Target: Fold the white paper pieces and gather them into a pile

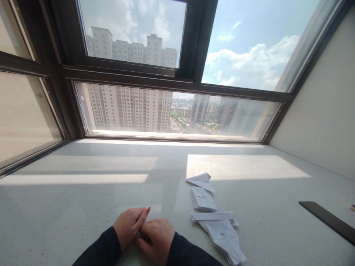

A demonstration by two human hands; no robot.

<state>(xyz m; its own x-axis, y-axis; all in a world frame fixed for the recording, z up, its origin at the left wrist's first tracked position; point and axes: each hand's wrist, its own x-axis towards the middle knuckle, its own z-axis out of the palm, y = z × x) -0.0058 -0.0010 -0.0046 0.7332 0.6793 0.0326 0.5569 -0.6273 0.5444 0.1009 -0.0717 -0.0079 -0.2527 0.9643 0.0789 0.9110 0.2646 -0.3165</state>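
Observation:
My left hand [129, 226] and my right hand [158, 236] rest together low in the middle of the view, touching each other over the pale speckled sill. Both are closed, with fingers curled or pressed together, and no object shows in either. Right of my hands lie folded white papers in a rough column. Farthest is a paper plane [202, 180], then a folded square paper packet [204, 199]. Nearer is a folded paper with a long straight flap [215, 215], partly covered by a pointed, many-layered folded paper [226, 242].
A flat dark strip [330, 221] lies at the right edge, with the tip of a small light brown thing [352, 207] beside it. Dark window frames [177, 139] border the sill [83, 207] at the back and left. A white wall [324, 111] stands on the right.

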